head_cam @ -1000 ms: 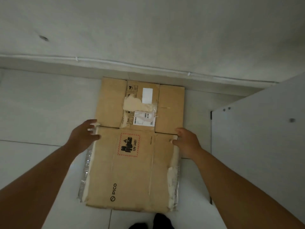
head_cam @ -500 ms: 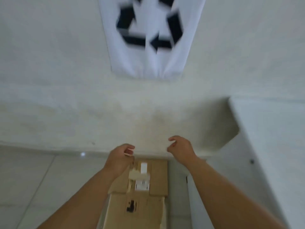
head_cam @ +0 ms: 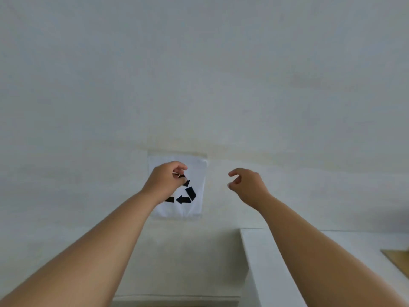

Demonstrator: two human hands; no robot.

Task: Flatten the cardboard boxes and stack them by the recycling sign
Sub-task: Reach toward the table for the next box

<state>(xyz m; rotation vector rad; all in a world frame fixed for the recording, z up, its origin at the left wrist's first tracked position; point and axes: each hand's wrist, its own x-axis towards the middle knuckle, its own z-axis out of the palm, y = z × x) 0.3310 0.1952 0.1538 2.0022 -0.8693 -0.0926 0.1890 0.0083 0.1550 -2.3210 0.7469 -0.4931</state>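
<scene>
Rising off the box, now out of view: left hand (head_cam: 164, 181) and right hand (head_cam: 247, 187) are hanging loosely curled, empty, by the sign (head_cam: 194, 171); one box is looking stacked.

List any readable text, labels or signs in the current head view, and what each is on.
No words, brands or numbers are readable.
Recycling symbol of black chasing arrows, no lettering: on the white paper sign on the wall, its left part hidden behind the left hand.
Brown cardboard corner on the white surface at right: no print visible.
</scene>
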